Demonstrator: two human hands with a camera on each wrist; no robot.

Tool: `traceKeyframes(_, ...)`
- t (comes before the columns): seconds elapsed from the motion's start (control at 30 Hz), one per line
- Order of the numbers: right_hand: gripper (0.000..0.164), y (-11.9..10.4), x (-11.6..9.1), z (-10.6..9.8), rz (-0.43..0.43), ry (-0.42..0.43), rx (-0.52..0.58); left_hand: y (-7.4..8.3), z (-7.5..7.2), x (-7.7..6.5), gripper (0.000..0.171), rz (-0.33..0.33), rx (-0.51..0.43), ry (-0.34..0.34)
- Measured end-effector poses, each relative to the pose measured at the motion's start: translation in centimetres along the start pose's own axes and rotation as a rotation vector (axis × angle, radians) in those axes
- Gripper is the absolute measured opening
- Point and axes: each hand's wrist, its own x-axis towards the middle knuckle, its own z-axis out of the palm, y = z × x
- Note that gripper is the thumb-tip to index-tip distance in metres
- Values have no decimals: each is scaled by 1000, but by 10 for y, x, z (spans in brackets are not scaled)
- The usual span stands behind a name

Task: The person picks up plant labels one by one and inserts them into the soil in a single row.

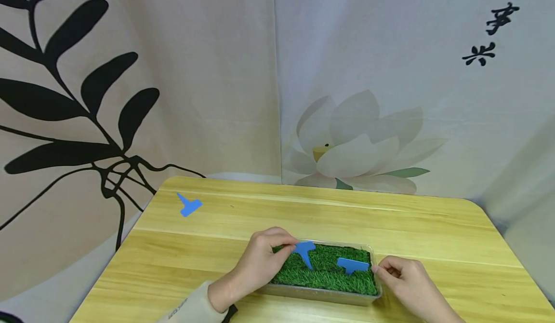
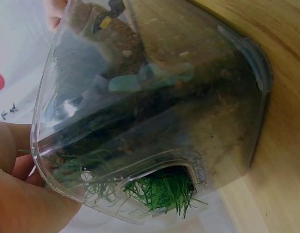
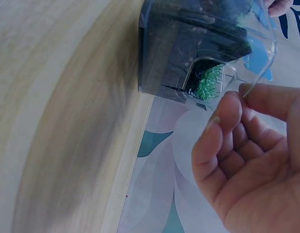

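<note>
A: How would you seat this one?
B: Part the blades, push straight down along the stem, no twist; thin plastic probably bends if shoved sideways. Brace the clear box (image 1: 321, 296) meanwhile.
A: Grip?
B: Left hand (image 1: 263, 256) pinches the blue tag (image 1: 305, 252) by the left end of its head. Right hand (image 1: 406, 280) pinches the box rim at the right end.
A: Tag location, heading?
B: At the grass (image 1: 323, 278), left of middle, toward the far side. Long axis follows the stem: down, slightly right, tip toward the near side. Can't tell if the tip is in or just above.
A: Reference?
B: Standing tag (image 1: 353, 266) near the right end: head runs left-right, stem down. I'd match that.
</note>
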Motion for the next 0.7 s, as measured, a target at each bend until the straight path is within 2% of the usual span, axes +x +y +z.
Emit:
traceKeyframes(0.23, 26, 0, 1, 0, 2, -5, -2, 1, 0, 1, 18, 14, -4, -22)
traceKeyframes(0.5, 25, 1, 0, 0, -1, -2, -9, -1, 2, 2, 18, 82, 29, -72)
traceKeyframes(0.7, 25, 3, 0, 1, -16, 2, -12, 0, 4, 4, 18, 109, 71, -99)
